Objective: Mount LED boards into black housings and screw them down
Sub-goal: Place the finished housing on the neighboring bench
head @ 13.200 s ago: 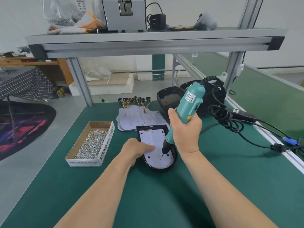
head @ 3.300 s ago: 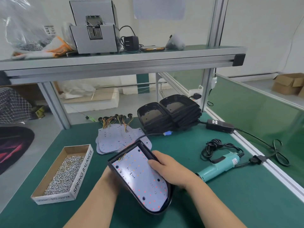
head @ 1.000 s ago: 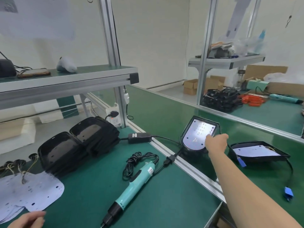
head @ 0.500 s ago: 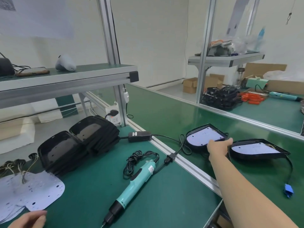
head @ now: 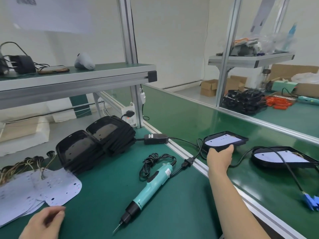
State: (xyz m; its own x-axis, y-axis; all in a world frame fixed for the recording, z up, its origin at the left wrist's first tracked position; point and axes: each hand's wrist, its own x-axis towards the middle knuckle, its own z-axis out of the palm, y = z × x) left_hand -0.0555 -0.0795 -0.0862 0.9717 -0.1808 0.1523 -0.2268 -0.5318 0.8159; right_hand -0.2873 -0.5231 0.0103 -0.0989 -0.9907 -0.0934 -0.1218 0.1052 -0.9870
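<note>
My right hand (head: pixel 219 156) reaches over the aluminium rail (head: pixel 196 163) onto the green belt. Its fingers grip the near rim of an assembled housing (head: pixel 224 140), black with a white LED board inside, which lies flat on the belt. A second assembled housing (head: pixel 283 158) lies just to the right, with a cable across it ending in a blue connector (head: pixel 310 202). My left hand (head: pixel 43 225) hovers at the lower left with loose fingers and nothing in it, beside the pile of white LED boards (head: pixel 39 190). Empty black housings (head: pixel 96 144) are stacked behind the boards.
A teal electric screwdriver (head: pixel 150 185) lies on the green mat between my hands, tip toward me, its coiled cord running to a black power adapter (head: pixel 155 138). An upright frame post (head: pixel 136 100) and a shelf stand behind. More housings (head: pixel 245 102) sit on the far bench.
A second ago my right hand held the housing upright over the belt; it has since laid it flat beside the other one. My left hand has come further into view.
</note>
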